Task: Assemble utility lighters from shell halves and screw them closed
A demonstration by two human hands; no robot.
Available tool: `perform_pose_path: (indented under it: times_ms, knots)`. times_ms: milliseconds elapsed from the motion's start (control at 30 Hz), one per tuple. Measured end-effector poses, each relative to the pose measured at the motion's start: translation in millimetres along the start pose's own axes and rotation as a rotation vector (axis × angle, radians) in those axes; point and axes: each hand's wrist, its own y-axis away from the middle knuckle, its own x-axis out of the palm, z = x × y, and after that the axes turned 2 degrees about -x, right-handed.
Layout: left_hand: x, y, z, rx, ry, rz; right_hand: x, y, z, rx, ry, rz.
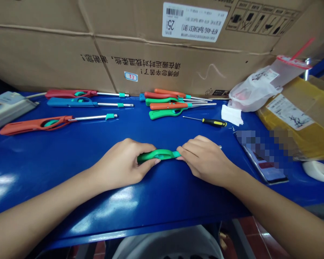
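Observation:
A green long-necked gas lighter [166, 154] lies sideways between my hands, just above the blue table. My left hand [128, 161] is closed around its handle, with thumb and forefinger near the trigger loop. My right hand [202, 156] grips the neck end, and its fingers cover most of the metal tube; a bit of the tip shows past the knuckles. To the left lie a red lighter [70, 94], a blue lighter [72, 102] and an orange lighter [37, 125], each with a teal band near its tip. Beyond my hands sits a pile of several orange and green lighters [164, 106].
A screwdriver [214, 122] and white tissue [231, 115] lie at centre right. Further right are a phone [267, 165], a white oval object [318, 171], a bagged cup [256, 90] and a yellow-taped box [299, 115]. A large carton [140, 43] walls off the back.

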Motion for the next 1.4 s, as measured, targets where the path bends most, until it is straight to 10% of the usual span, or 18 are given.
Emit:
perform_pose_path:
  times_ms: [700,900,1133,1400]
  knots:
    - [-7.3,-5.9,11.2,0.208,0.138,-0.212,-9.7,3.7,-19.3,0.371,-0.328,0.037]
    - [-1.5,-4.3,10.7,0.339,0.164,-0.176,-6.0,6.0,-16.1,0.234,-0.356,0.004]
    - [8.0,-7.5,14.9,0.291,0.177,-0.214,8.7,5.1,-10.6,0.216,-0.353,-0.207]
    - [3.2,-13.8,23.4,0.131,0.082,-0.178,14.4,3.3,-23.3,0.307,-0.405,-0.168]
